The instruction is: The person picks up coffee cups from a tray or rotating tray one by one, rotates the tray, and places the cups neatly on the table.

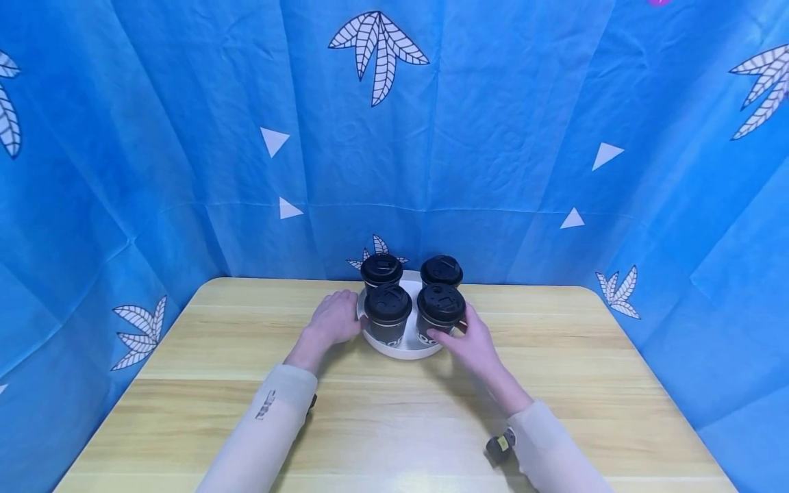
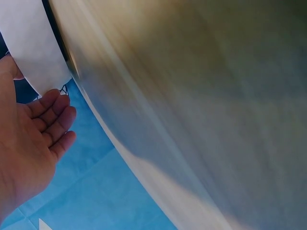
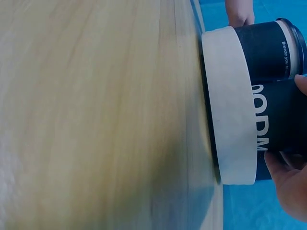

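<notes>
Several dark paper coffee cups with black lids stand upright in a round white tray (image 1: 403, 354) near the table's far edge. My right hand (image 1: 477, 346) grips the front right cup (image 1: 441, 305) from its right side; in the right wrist view, white lettering shows on that gripped cup (image 3: 276, 117). Against the tray's left rim, my left hand (image 1: 334, 318) holds the edge, its thumb and curled fingers (image 2: 60, 127) meeting the white wall in the left wrist view. Beside the gripped cup stands the front left cup (image 1: 388, 308). Behind are the back left cup (image 1: 381, 268) and back right cup (image 1: 442, 269), partly hidden.
The light wooden table (image 1: 394, 418) extends in front of the tray and to both sides. A blue patterned cloth (image 1: 493, 137) hangs close behind the table's far edge and along both sides.
</notes>
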Demonstrator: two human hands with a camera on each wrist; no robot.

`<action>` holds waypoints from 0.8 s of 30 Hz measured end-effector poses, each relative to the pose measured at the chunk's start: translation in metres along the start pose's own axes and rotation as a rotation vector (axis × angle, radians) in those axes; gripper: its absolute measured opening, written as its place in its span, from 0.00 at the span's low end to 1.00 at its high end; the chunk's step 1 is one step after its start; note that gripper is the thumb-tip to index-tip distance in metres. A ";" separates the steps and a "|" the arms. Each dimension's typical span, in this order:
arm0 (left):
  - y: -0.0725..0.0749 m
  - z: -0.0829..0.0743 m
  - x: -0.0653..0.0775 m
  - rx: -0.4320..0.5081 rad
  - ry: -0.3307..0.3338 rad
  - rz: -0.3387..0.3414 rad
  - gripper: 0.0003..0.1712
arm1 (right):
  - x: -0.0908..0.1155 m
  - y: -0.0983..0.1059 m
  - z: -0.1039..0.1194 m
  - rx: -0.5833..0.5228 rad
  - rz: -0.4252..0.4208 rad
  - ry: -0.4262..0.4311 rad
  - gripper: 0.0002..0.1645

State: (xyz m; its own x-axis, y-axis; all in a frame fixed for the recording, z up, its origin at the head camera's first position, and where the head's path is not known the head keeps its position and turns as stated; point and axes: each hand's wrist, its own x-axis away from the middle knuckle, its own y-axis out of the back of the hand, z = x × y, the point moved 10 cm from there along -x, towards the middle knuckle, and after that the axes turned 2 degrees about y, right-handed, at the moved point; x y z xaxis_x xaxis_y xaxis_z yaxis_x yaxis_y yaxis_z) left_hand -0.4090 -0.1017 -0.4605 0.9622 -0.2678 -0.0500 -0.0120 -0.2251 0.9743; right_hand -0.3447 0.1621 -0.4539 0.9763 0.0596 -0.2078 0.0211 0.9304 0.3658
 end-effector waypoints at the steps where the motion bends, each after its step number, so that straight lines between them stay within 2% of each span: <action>1: 0.000 0.000 0.000 0.001 0.000 0.000 0.30 | 0.001 0.001 0.001 -0.001 -0.004 -0.001 0.48; 24: -0.002 0.001 0.001 -0.008 -0.002 0.003 0.30 | 0.005 0.016 0.021 -0.023 -0.063 0.074 0.49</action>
State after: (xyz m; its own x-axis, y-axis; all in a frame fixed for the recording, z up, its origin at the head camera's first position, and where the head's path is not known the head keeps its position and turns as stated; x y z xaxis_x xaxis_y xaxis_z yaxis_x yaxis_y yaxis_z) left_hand -0.4085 -0.1027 -0.4626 0.9616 -0.2703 -0.0474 -0.0129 -0.2170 0.9761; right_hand -0.3353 0.1699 -0.4297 0.9548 0.0266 -0.2961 0.0759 0.9412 0.3293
